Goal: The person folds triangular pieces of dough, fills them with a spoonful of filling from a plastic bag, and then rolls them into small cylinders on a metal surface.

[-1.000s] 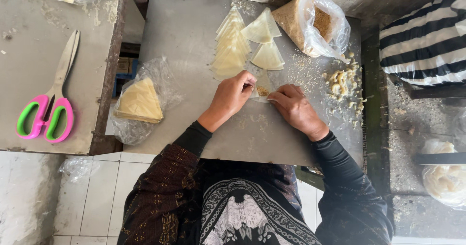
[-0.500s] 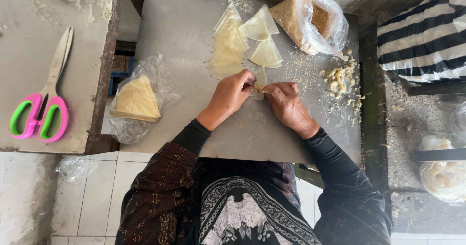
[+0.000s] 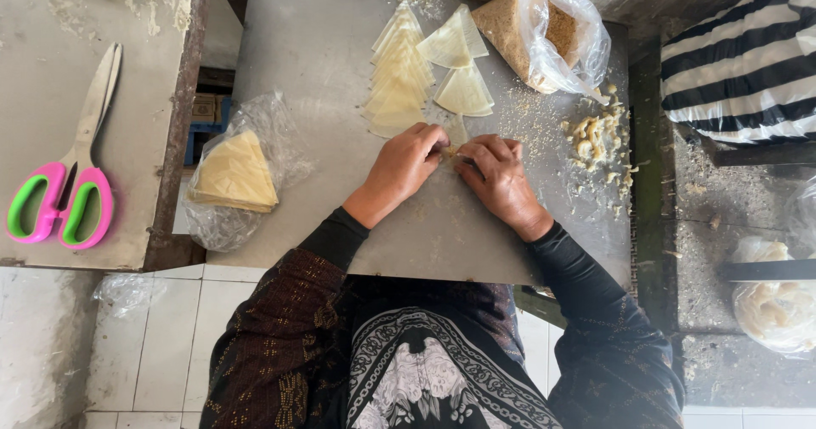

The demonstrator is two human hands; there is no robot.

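Pale pastry piece (image 3: 450, 150), seemingly folded, pinched between left hand (image 3: 406, 164) and right hand (image 3: 500, 178) fingers.

Over the last second the left hand (image 3: 406, 164) and the right hand (image 3: 499, 176) drew closer together until their fingertips met over the small pastry piece (image 3: 448, 151), which they covered more fully than before, just below the row of folded triangles (image 3: 398, 79).

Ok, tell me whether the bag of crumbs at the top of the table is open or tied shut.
Open. The clear bag lies on its side, mouth gaping toward the right, brown crumbs showing inside.
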